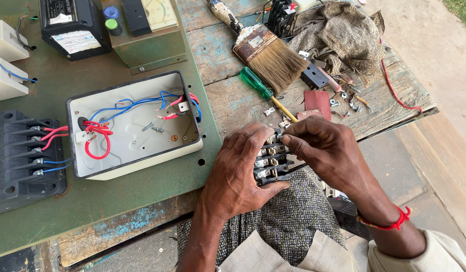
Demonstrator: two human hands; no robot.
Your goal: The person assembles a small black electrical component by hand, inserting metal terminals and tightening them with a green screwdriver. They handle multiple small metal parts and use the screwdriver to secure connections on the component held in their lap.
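**Black terminal block held in two hands**

Black plastic and brass make up the one terminal block (pixel 271 158), clasped over the lap by the left hand (pixel 238 174) while the right hand (pixel 328 151) pinches its top edge. Just beyond, on the wooden desk (pixel 228 100), lie one green screwdriver (pixel 258 85) and one paintbrush (pixel 265 50). Left sits one open white box (pixel 135 146) with red and blue wires. The hands hide much of the block.

Soft, even daylight, brightest on the bare ground at upper right, faint diffuse shadows under the paintbrush (pixel 265 50) and crumpled cloth (pixel 344 35), no harsh glare, sharp focus throughout, mild wide-angle bending at the edges, colours slightly muted
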